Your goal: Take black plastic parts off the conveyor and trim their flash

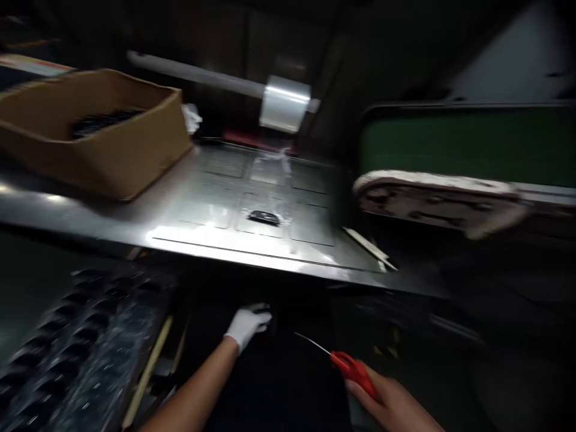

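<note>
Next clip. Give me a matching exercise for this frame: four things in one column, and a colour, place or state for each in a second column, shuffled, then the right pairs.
Things:
1. left hand
2. right hand
3. cardboard box
4. roll of clear film

Descriptions:
A. stands on the metal table, far left
B. wears a white glove, reaching below the table edge
C. hangs on a bar behind the table
D. bare, holding the red-handled scissors

Pairs: 1-B, 2-D, 3-A, 4-C
</note>
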`<state>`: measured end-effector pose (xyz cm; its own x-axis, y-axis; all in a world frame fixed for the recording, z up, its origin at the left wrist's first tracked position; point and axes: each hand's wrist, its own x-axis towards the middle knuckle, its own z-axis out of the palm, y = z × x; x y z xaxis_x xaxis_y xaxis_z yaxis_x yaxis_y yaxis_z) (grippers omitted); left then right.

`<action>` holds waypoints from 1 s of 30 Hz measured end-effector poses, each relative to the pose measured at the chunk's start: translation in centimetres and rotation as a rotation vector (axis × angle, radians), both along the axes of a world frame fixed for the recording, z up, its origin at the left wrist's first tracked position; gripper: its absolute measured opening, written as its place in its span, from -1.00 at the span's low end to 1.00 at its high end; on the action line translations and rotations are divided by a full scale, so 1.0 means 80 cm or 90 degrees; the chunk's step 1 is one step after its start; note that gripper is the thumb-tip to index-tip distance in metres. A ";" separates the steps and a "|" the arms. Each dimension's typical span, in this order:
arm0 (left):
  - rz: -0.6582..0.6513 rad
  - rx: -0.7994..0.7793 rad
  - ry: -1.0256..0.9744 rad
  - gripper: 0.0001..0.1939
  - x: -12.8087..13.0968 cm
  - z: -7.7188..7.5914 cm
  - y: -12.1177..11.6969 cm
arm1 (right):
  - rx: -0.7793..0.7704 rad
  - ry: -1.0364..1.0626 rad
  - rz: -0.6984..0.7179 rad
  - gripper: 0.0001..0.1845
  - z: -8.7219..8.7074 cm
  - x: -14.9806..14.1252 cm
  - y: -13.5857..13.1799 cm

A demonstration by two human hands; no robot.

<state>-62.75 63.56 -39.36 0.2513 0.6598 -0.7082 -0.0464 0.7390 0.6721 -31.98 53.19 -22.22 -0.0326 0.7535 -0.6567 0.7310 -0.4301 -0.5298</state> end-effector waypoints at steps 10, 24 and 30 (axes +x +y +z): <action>0.090 -0.042 -0.176 -0.35 -0.016 0.107 -0.010 | 0.302 -0.067 -0.373 -0.33 0.025 0.129 -0.001; 0.310 0.147 -0.453 -0.67 0.016 0.261 -0.006 | 0.377 0.160 -0.266 -0.56 -0.006 -0.056 0.105; 0.302 0.236 -0.352 -0.68 0.007 0.267 -0.002 | 0.620 0.300 0.195 -0.83 0.098 -0.168 0.141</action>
<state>-62.18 63.40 -17.98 0.1350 0.9509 -0.2786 -0.6945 0.2913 0.6579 -45.44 64.45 -14.41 -0.3945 0.8560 0.3342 0.3722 0.4814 -0.7935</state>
